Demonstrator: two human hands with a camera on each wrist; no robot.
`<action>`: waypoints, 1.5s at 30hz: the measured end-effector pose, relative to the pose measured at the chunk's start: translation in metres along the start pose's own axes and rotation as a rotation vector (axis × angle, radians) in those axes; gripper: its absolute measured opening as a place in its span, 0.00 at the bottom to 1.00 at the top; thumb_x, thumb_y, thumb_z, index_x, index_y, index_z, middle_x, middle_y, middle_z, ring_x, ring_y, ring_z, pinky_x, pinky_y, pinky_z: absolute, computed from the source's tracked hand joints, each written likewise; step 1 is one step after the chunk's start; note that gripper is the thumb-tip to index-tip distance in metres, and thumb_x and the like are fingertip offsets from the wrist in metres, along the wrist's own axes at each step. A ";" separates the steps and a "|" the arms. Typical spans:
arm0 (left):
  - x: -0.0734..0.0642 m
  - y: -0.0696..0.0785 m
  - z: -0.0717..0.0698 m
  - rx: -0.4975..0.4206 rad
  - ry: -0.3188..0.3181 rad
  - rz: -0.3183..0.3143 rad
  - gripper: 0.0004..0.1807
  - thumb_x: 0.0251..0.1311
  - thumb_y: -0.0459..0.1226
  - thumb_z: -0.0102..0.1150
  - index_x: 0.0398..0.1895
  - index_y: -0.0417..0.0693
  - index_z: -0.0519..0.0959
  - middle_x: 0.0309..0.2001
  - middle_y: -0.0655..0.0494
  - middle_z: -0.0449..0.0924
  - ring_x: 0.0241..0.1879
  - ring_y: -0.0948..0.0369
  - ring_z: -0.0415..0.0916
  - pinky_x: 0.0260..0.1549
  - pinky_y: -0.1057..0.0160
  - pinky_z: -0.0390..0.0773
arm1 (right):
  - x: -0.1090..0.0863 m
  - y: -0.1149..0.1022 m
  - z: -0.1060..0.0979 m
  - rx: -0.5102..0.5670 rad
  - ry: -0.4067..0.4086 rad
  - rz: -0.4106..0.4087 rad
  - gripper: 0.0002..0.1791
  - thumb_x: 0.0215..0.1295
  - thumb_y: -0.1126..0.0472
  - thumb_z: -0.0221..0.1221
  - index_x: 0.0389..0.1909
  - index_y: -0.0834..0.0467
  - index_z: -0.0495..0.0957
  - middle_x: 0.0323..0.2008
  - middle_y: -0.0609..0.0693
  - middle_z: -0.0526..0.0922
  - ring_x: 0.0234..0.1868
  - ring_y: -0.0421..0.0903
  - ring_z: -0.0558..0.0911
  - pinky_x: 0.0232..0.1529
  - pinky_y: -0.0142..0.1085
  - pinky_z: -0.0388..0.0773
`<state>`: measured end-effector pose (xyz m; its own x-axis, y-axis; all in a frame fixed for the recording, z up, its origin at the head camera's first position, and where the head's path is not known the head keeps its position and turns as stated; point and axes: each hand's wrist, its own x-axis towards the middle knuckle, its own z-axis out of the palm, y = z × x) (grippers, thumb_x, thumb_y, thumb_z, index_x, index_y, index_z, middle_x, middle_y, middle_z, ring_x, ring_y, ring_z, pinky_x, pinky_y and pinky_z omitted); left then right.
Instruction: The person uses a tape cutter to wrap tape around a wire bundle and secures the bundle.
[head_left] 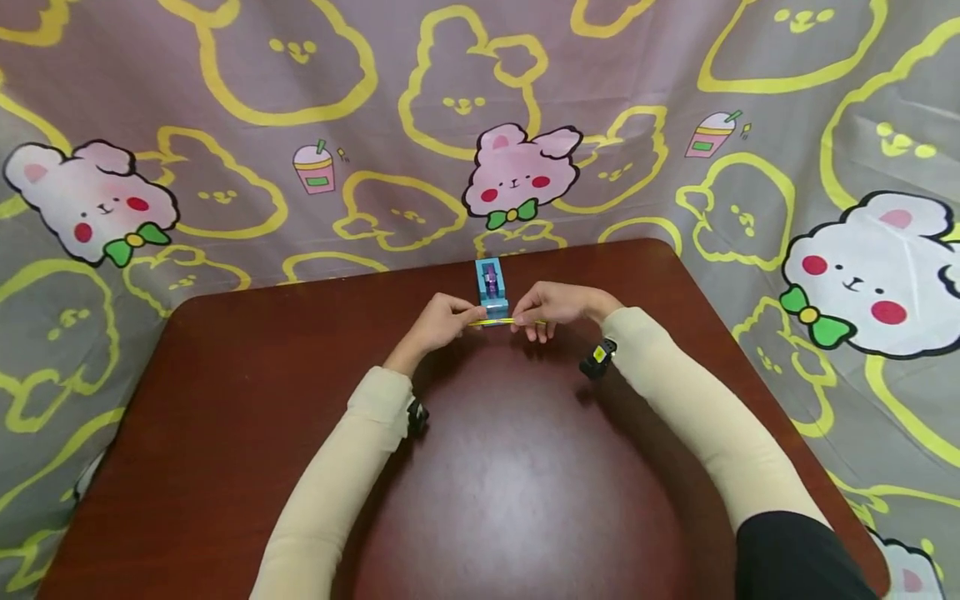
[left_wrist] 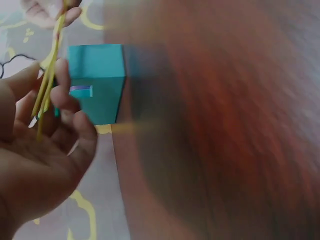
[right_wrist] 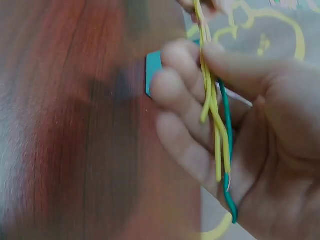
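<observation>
Between both hands a bundle of thin wire-like strands (head_left: 497, 322), yellow with some green, stretches crosswise just in front of a blue tape dispenser (head_left: 482, 283) with a purple reel. My left hand (head_left: 444, 322) pinches the left end between thumb and fingers. At the other end my right hand (head_left: 558, 302) pinches it the same way. Loose ends of the yellow strands (right_wrist: 215, 112) and a green strand (right_wrist: 227, 112) hang across the right palm in the right wrist view. From the left wrist, the dispenser (left_wrist: 97, 62) appears as a teal block right beside the left fingers.
A dark reddish-brown table (head_left: 525, 467) with rounded corners lies under the arms. Behind and on both sides hangs a curtain (head_left: 420, 150) printed with cartoon rabbits and yellow outlines. Small black wrist cameras (head_left: 597, 360) sit below both sleeves.
</observation>
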<state>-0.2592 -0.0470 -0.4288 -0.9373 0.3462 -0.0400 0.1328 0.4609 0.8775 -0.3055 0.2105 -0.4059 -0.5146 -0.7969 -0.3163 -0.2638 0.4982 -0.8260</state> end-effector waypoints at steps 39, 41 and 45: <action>0.009 0.003 -0.011 -0.097 0.010 -0.095 0.11 0.66 0.36 0.65 0.40 0.34 0.87 0.26 0.47 0.83 0.23 0.52 0.74 0.22 0.64 0.71 | 0.002 -0.024 0.026 -0.322 0.418 0.001 0.14 0.76 0.58 0.56 0.47 0.63 0.85 0.34 0.57 0.84 0.31 0.46 0.77 0.35 0.42 0.75; 0.008 0.002 -0.007 -0.124 0.031 -0.067 0.10 0.66 0.33 0.66 0.41 0.32 0.87 0.31 0.40 0.86 0.31 0.43 0.79 0.30 0.57 0.78 | 0.004 -0.023 0.022 -0.294 0.382 0.019 0.14 0.76 0.58 0.56 0.46 0.64 0.85 0.31 0.59 0.82 0.28 0.46 0.74 0.31 0.41 0.72; 0.007 0.000 0.000 -0.169 0.072 -0.013 0.09 0.62 0.30 0.68 0.40 0.28 0.86 0.37 0.34 0.85 0.39 0.40 0.83 0.45 0.41 0.78 | 0.008 -0.021 0.020 -0.295 0.347 -0.014 0.12 0.75 0.60 0.56 0.39 0.65 0.84 0.28 0.56 0.81 0.26 0.46 0.74 0.29 0.39 0.72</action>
<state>-0.2654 -0.0444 -0.4291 -0.9600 0.2792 -0.0226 0.0706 0.3193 0.9450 -0.2877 0.1870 -0.4007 -0.7392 -0.6675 -0.0892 -0.4679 0.6043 -0.6449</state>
